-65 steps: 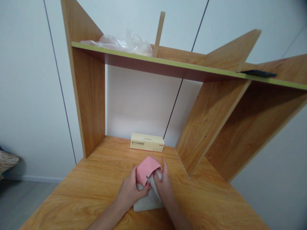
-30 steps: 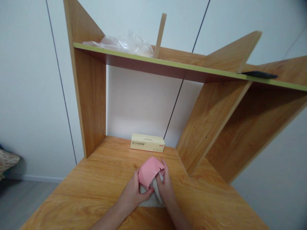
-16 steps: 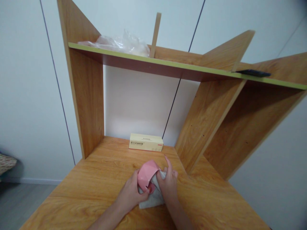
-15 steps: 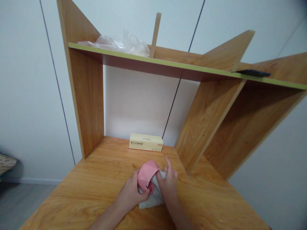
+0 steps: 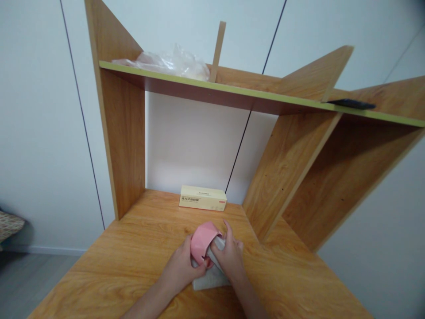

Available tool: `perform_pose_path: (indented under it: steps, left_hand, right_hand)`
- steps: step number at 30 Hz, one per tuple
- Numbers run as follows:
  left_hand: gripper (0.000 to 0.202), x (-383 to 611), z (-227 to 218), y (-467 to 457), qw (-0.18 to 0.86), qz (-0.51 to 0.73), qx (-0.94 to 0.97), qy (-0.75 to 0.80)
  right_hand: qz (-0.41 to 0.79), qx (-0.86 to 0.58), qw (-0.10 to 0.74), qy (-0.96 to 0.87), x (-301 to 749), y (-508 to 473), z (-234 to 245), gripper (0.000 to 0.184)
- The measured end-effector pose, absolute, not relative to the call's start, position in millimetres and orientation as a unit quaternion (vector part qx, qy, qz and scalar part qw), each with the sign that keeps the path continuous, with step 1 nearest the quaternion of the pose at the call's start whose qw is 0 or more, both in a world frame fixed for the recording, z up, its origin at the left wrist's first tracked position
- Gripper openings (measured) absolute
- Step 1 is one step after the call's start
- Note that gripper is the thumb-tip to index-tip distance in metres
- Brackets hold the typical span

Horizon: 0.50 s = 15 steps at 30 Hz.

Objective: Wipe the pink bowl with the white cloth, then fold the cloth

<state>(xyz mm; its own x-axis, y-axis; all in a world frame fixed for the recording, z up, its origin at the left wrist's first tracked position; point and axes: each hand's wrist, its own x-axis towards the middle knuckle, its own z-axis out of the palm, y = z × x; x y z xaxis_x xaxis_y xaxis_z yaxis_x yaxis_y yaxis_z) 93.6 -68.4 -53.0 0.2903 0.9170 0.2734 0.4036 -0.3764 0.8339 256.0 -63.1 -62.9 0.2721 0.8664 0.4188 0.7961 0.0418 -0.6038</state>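
A glossy pink faceted piece (image 5: 203, 239), hollow and with a small notch in its rim, is tilted above the desk; its exact kind is unclear. My left hand (image 5: 184, 265) closes around its left side, thumb at the lower rim. In my right hand (image 5: 229, 254) is a light grey cloth (image 5: 210, 280), bunched at the opening of the pink piece. The right thumb pushes cloth against the inner side, while the index finger points up. Part of the cloth hangs below the pink piece towards the desk. The right fingertips are partly hidden.
Behind the hands, a cream box (image 5: 202, 198) with dark printed characters stands on the wooden desk (image 5: 133, 257). Above runs a shelf (image 5: 239, 95) bearing a clear plastic bag (image 5: 175, 62) and a dark flat object (image 5: 353, 103). Slanting wooden panels (image 5: 292, 168) rise at the right.
My right hand has moved slightly left with the cloth, its thumb now further inside the opening of the pink piece. My left hand keeps its hold. The view has shifted a little.
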Motion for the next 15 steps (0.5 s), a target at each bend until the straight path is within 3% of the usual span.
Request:
perform_pose_path:
  steps: [3, 15]
  left_hand:
    - [0.048, 93.7, -54.3, -68.4, 0.323, 0.381, 0.728, 0.468]
    - [0.048, 94.1, -42.9, -72.5, 0.315, 0.359, 0.745, 0.466]
  right_hand:
    - [0.049, -0.680, 0.396, -0.615, 255.7, -61.8, -65.6, 0.069]
    - [0.100, -0.689, 0.444, -0.564, 256.8, -60.0, -66.7, 0.060]
